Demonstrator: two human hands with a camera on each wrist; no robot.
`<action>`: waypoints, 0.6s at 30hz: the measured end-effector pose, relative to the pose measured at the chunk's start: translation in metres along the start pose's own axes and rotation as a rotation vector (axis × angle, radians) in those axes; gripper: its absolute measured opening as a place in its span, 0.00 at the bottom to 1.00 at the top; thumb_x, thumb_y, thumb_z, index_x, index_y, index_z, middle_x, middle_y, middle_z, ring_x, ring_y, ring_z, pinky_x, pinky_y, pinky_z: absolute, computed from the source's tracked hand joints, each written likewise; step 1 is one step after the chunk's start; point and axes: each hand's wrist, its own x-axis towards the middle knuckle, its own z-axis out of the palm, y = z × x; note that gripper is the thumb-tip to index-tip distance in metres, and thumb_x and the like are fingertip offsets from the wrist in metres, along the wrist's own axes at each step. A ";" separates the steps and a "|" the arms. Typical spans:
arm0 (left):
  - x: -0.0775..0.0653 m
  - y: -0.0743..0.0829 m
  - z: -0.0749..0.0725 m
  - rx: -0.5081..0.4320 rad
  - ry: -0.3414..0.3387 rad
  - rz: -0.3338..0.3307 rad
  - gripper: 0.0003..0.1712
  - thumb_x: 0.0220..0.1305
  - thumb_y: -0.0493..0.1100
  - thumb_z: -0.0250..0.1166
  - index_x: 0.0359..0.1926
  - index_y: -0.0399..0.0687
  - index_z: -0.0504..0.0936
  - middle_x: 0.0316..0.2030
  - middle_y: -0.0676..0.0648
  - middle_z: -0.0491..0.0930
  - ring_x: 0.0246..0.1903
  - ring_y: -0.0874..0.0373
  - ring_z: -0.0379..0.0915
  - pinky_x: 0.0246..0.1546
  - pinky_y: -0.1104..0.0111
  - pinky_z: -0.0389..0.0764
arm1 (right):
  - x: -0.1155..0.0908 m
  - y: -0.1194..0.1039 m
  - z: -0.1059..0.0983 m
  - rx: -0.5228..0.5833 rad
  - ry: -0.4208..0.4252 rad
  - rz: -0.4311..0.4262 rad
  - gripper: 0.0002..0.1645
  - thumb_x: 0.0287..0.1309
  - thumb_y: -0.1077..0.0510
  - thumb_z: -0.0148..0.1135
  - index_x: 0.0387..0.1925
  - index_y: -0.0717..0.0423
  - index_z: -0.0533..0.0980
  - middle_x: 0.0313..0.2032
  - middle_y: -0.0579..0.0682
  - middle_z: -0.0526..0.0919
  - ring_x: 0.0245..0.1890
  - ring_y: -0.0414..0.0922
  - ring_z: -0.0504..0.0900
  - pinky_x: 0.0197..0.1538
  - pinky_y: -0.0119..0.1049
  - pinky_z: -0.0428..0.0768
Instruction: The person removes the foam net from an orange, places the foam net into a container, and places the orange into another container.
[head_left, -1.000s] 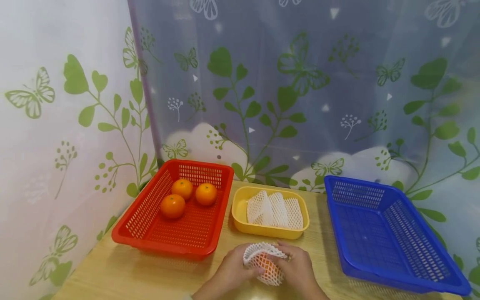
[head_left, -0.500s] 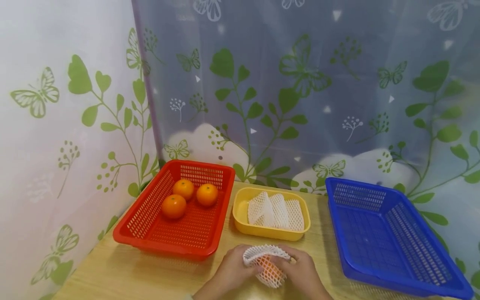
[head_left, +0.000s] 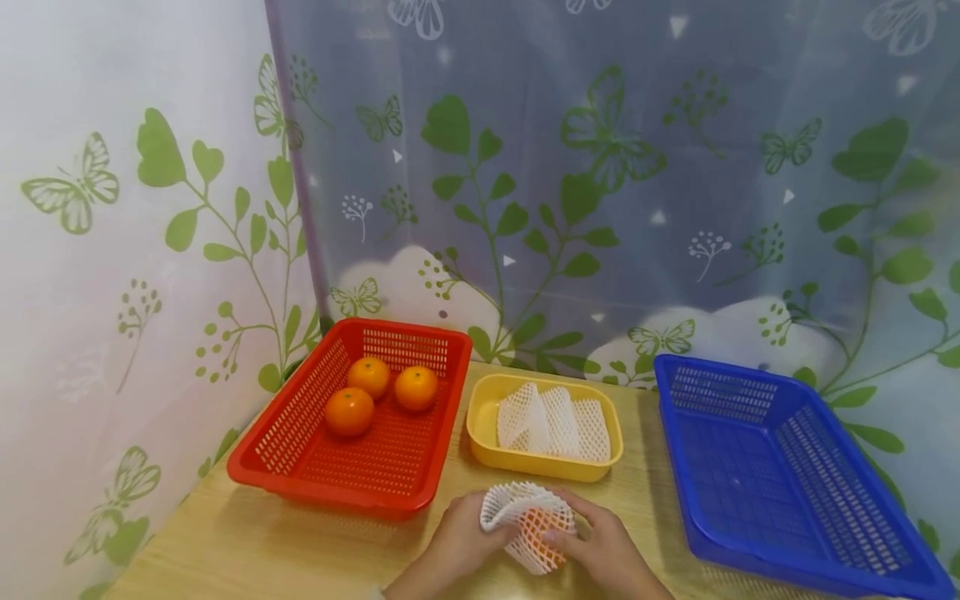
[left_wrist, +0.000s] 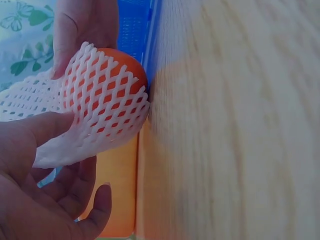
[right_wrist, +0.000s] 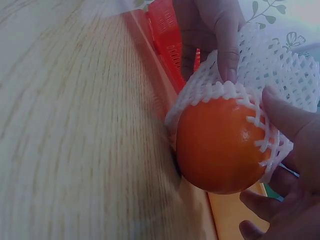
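Close over the table's front, both hands hold a white foam fruit net (head_left: 504, 505) with an orange (right_wrist: 220, 145) partly inside. One side of the fruit is bare in the right wrist view, and the net's loose, folded mouth stands up beyond it. My left hand (head_left: 463, 535) pinches the net with the thumb in front and fingers behind. From the other side my right hand (head_left: 606, 540) grips the net around the fruit, its thumb lying over the mesh. In the left wrist view the net (left_wrist: 100, 107) stretches over the orange beside the wooden tabletop.
A red basket (head_left: 330, 492) at the left contains 3 oranges (head_left: 349, 412). Behind the hands, a yellow tray (head_left: 536, 467) holds several flat foam nets (head_left: 558, 421). At the right stands a blue basket (head_left: 750, 467). Patterned curtains (head_left: 480, 208) hang behind the wooden table (head_left: 285, 550).
The net's mouth has tipped slightly to the left, and my right thumb has moved down across the mesh over the orange. Both hands keep hold; the baskets and tray stay in place.
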 end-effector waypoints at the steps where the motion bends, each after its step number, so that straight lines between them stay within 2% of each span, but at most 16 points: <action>1: 0.000 0.000 0.000 -0.006 0.000 -0.008 0.18 0.51 0.42 0.75 0.45 0.46 0.84 0.38 0.52 0.85 0.38 0.62 0.80 0.43 0.67 0.80 | -0.001 0.000 0.000 -0.004 0.011 -0.003 0.34 0.55 0.49 0.70 0.61 0.58 0.74 0.63 0.62 0.72 0.65 0.61 0.66 0.65 0.61 0.60; 6: -0.003 0.000 -0.002 -0.033 -0.029 -0.020 0.22 0.53 0.44 0.74 0.49 0.45 0.81 0.42 0.50 0.84 0.42 0.58 0.80 0.46 0.64 0.79 | -0.003 -0.007 0.003 -0.033 0.082 -0.028 0.30 0.52 0.48 0.71 0.55 0.56 0.79 0.57 0.56 0.78 0.64 0.60 0.69 0.64 0.59 0.64; 12: -0.003 0.002 -0.005 -0.042 -0.093 0.002 0.23 0.55 0.45 0.73 0.52 0.45 0.81 0.45 0.49 0.84 0.44 0.59 0.79 0.48 0.65 0.79 | -0.001 -0.015 0.001 -0.142 0.171 -0.028 0.25 0.50 0.47 0.73 0.49 0.55 0.83 0.55 0.63 0.78 0.58 0.62 0.75 0.59 0.61 0.70; 18: -0.007 0.003 -0.003 -0.068 -0.137 -0.014 0.25 0.53 0.45 0.75 0.52 0.46 0.80 0.46 0.50 0.83 0.45 0.60 0.78 0.49 0.66 0.77 | -0.001 -0.016 0.007 -0.154 0.256 -0.054 0.17 0.49 0.54 0.74 0.41 0.57 0.86 0.49 0.61 0.83 0.55 0.60 0.78 0.57 0.58 0.73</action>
